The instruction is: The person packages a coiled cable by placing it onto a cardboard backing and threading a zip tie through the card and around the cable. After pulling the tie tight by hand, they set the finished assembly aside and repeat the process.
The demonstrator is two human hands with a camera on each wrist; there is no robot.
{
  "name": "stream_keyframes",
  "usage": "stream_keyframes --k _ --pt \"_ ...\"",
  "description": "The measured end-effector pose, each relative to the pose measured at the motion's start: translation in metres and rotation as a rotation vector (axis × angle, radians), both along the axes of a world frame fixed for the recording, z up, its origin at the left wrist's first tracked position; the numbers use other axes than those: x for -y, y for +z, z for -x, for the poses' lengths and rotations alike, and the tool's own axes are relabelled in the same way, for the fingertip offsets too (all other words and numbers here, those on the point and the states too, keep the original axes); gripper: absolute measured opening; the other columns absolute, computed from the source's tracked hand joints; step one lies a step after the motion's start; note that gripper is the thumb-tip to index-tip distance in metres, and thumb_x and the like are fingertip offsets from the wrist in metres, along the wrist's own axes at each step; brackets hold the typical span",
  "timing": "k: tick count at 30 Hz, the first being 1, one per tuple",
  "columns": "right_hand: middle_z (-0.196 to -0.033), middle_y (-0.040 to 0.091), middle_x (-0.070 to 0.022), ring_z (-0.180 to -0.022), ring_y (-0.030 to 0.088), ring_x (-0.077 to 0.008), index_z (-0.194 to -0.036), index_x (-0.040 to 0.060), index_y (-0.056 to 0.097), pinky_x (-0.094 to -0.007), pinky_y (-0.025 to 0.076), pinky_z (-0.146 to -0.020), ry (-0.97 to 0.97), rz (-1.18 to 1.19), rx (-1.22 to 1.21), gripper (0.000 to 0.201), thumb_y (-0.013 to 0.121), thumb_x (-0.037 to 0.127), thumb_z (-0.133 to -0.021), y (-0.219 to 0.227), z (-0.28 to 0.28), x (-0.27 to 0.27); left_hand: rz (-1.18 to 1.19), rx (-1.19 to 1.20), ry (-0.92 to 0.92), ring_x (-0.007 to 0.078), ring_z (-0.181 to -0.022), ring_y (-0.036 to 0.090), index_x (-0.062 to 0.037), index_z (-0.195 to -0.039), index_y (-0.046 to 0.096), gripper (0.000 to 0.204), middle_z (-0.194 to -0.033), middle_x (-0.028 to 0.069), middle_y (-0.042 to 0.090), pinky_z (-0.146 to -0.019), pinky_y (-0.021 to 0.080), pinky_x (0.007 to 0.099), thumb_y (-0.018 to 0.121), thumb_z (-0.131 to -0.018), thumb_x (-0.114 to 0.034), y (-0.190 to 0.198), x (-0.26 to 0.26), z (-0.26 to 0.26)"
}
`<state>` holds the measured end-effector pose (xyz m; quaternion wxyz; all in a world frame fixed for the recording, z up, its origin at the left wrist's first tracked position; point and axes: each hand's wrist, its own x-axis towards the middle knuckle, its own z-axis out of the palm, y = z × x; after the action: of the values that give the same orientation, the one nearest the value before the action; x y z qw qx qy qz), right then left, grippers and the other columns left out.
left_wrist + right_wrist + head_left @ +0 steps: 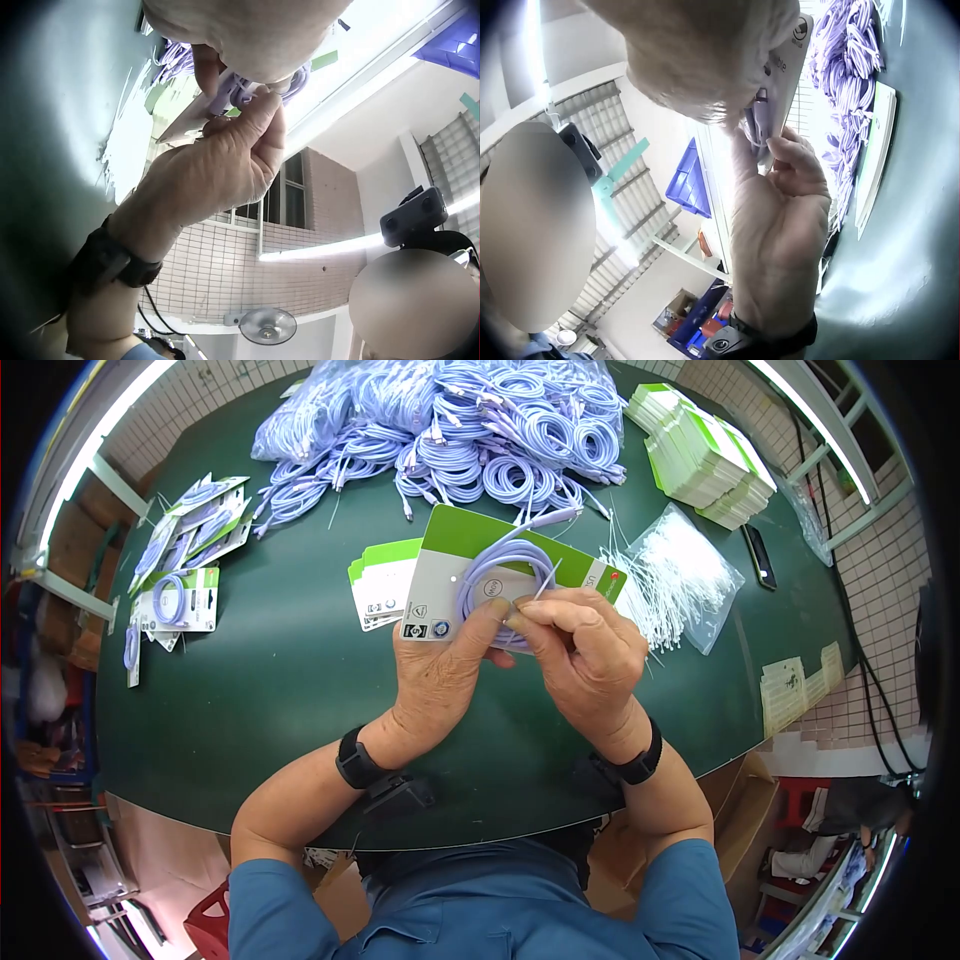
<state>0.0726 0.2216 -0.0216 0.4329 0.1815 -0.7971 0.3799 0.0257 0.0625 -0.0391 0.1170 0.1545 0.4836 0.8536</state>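
- The left hand (440,660) holds a green-and-white backing card (470,560) above the middle of the dark green bench (280,680); its thumb presses down on the card's lower edge while the other fingers curl underneath.
- One coiled lilac cable (505,575) lies on the face of that card, its loose end sticking up past the top edge.
- The right hand (585,650) is touching the left, its thumb and forefinger pinching a thin white tie (545,585) at the lower rim of the coil.
- Just behind the held card, a small stack of blank cards (385,580) lies flat on the bench; the held card hides its right part.
- Further back, a large heap of coiled lilac cables (450,430) covers the far side of the bench, too many to count.
- To the right of the hands, one clear bag of white ties (675,575) lies open, and loose ties spill toward the card.
- Behind the bag, stacks of green-and-white cards (705,455) stand in rows; their number cannot be told.
- One dark phone (758,555) lies near the right edge.
- At the left edge, a scattered group of finished cards with cables (185,560) overlap each other, roughly seven or eight.
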Motion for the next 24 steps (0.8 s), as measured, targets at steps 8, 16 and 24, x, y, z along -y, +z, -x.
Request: stream_keyframes --k 8,16,24 --pt "-0.098 0.076 -0.0127 -0.078 0.068 -0.0277 -0.106 0.0002 0.075 -0.0358 0.054 -0.065 -0.108 -0.288 -0.084 0.029 0.084 -0.009 -0.08 0.008 0.004 -0.002 0.021 -0.021 0.02 0.0146 -0.085 0.074 0.0008 -0.126 0.068 0.028 -0.11 0.0092 0.075 -0.058 0.061 0.0257 0.076 -0.102 -0.011 0.0 0.001 0.005" --pt "-0.099 0.075 -0.0093 -0.078 0.067 -0.0245 -0.108 0.0046 0.079 -0.0334 0.051 -0.062 -0.084 -0.392 -0.123 0.039 0.085 -0.009 -0.072 0.01 -0.002 -0.006 0.029 0.035 -0.017 0.0132 -0.082 0.072 0.0011 -0.125 0.068 0.029 -0.107 0.0088 0.074 -0.058 0.06 0.0257 0.077 -0.1 -0.011 -0.002 0.001 0.003" --pt "-0.109 0.073 -0.0033 -0.084 0.068 -0.02 -0.116 0.0091 0.08 -0.0314 0.051 -0.066 0.015 -0.417 -0.208 0.049 0.085 0.002 -0.068 0.009 -0.012 -0.008 -0.024 -0.041 0.032 0.0118 -0.078 0.07 0.0009 -0.124 0.068 0.028 -0.103 0.008 0.074 -0.058 0.058 0.0254 0.077 -0.1 -0.009 0.009 0.002 0.002"
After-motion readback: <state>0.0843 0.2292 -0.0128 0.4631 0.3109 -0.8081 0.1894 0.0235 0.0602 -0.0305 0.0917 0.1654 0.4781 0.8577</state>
